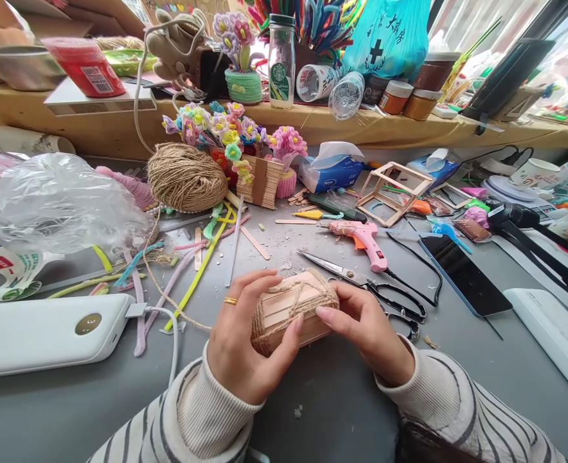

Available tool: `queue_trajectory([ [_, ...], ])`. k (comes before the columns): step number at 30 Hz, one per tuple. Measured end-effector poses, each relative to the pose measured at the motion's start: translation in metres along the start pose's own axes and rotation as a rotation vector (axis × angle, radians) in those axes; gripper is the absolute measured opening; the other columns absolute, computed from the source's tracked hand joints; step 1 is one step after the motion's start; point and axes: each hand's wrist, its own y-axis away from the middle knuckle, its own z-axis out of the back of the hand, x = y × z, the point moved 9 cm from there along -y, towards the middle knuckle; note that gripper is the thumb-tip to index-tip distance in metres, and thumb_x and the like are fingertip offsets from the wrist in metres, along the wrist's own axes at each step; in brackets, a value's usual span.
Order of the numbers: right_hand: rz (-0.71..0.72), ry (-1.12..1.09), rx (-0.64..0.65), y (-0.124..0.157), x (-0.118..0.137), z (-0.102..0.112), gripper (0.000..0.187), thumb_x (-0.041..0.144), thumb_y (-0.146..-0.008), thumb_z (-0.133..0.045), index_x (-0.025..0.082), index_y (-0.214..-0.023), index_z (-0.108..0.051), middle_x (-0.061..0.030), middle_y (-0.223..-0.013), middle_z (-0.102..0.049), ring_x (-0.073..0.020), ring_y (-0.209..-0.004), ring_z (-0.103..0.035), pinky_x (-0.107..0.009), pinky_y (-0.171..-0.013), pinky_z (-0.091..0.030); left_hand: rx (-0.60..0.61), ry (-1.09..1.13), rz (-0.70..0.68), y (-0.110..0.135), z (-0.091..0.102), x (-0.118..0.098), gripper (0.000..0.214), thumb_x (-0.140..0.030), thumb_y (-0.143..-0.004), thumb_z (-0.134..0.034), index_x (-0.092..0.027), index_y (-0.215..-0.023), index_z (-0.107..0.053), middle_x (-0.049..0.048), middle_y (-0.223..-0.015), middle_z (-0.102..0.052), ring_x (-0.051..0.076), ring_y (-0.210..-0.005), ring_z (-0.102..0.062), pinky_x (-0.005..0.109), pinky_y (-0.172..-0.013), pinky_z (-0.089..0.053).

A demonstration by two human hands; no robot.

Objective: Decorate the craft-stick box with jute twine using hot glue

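Block (284, 308) of pale wooden slats, bound at both ends with twine (261, 331), held at the near middle of the table (332, 399); the left hand (243, 344) curls round its left end, thumb along the near side, while the right hand (373, 331) pinches the right end between thumb and fingers, and whether the underside touches the table cannot be told. Just beyond the right hand lie open scissors (350, 274), then a pink glue gun (361, 241), with a phone (462, 273) farther right. A strand leads from beside the left hand, past a white power bank (33, 334), towards a large ball (187, 177) of twine.
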Motion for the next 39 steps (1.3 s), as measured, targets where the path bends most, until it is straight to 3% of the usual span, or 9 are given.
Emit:
queue_trajectory([
  [13,0.007,-0.005,0.012,-0.0004,0.0011,-0.0008,0.019,0.031,-0.073,-0.062,0.017,-0.084,-0.061,-0.0026,-0.082,-0.066,-0.0153,-0.077,-0.06,-0.027,-0.072,-0.047,0.014,-0.002,-0.037,-0.0002,-0.0003,-0.0022,0.035,-0.022,-0.072,-0.061,-0.013,-0.104,-0.05,0.0103,-0.108,-0.054,0.018,-0.102,-0.053,0.028,-0.088,-0.046],
  [20,0.009,-0.032,0.023,-0.0001,0.0,-0.0022,0.018,0.031,-0.072,-0.064,0.017,-0.084,-0.061,-0.0019,-0.08,-0.065,-0.0151,-0.077,-0.059,-0.026,-0.071,-0.047,-0.067,0.019,-0.012,0.0008,0.0023,-0.0023,0.029,-0.024,-0.074,-0.06,-0.013,-0.1,-0.055,0.0101,-0.106,-0.056,0.017,-0.1,-0.054,0.027,-0.087,-0.046],
  [23,0.003,-0.001,-0.004,-0.0004,-0.0007,-0.0008,0.021,0.035,-0.071,-0.065,0.017,-0.081,-0.061,-0.0024,-0.08,-0.064,-0.0163,-0.078,-0.058,-0.027,-0.071,-0.047,-0.044,0.001,-0.033,0.0008,0.0015,-0.0034,0.03,-0.023,-0.074,-0.061,-0.012,-0.1,-0.055,0.0107,-0.106,-0.056,0.016,-0.1,-0.054,0.026,-0.087,-0.046],
  [31,-0.004,0.093,-0.084,-0.0001,-0.0016,0.0047,0.028,0.044,-0.072,-0.061,0.016,-0.07,-0.058,0.0,-0.067,-0.054,-0.0122,-0.064,-0.048,-0.023,-0.059,-0.04,-0.039,-0.027,-0.065,0.0017,0.0017,-0.0055,0.03,-0.021,-0.074,-0.061,-0.01,-0.1,-0.054,0.0111,-0.106,-0.055,0.016,-0.1,-0.054,0.024,-0.088,-0.045],
  [39,0.023,0.1,-0.082,-0.0013,-0.0004,0.0044,0.029,0.043,-0.074,-0.06,0.015,-0.067,-0.055,0.0019,-0.063,-0.046,-0.0094,-0.061,-0.04,-0.022,-0.055,-0.034,-0.051,-0.027,-0.048,0.0016,0.0014,-0.0053,0.028,-0.022,-0.074,-0.06,-0.013,-0.1,-0.054,0.0099,-0.106,-0.056,0.017,-0.099,-0.055,0.028,-0.087,-0.048],
])
